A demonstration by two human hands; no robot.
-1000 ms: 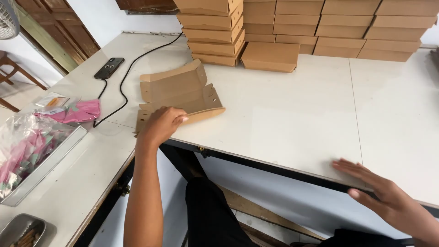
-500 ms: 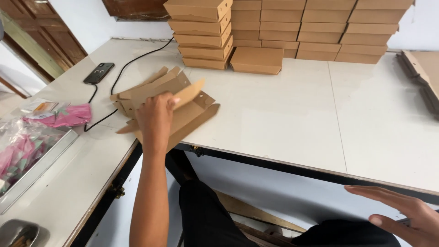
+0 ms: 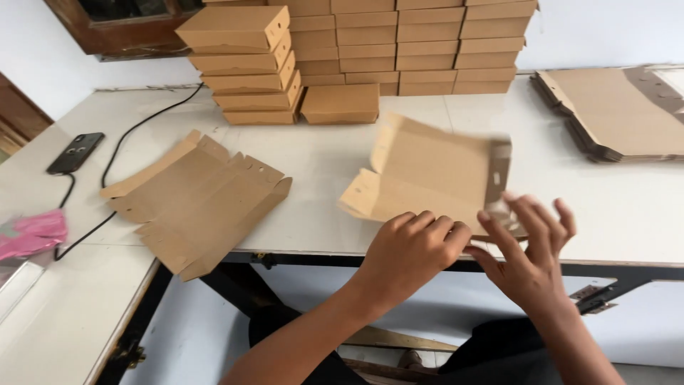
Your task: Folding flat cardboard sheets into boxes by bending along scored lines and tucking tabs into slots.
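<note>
**Head view: both hands on a flat cardboard blank at the table's near edge**

Head cam, looking down. Left hand [image 3: 413,246] rests fingers-down on the near edge of an unfolded cardboard box blank [image 3: 427,175], fingers side by side and slightly curled, pressing the card. Right hand [image 3: 531,249] is at 3 o'clock of the left, fingers spread and raised, fingertips at the blank's near right corner; blurred, so can't tell whether it is actually pinching the flap. The blank lies on the white table [image 3: 627,214] near its front edge, centre-right, side flaps partly lifted.

Surroundings:
- 9 o'clock of the blank: a second pile of flat blanks [image 3: 199,199], skewed, overhanging the table edge, well apart from the hands.
- 12 o'clock: a stacked wall of folded brown boxes [image 3: 427,50] along the back, with a leaning shorter stack [image 3: 242,68] to its left and one single closed box [image 3: 340,104] in front.
- 2 o'clock: a stack of flat blanks [image 3: 620,114] at the far right of the table.
- 10 o'clock: a black phone [image 3: 75,152] with a black cable [image 3: 135,128] running across the table.
- Far left edge: a pink bag [image 3: 32,234].

Nothing sits between the hands and the blank.
</note>
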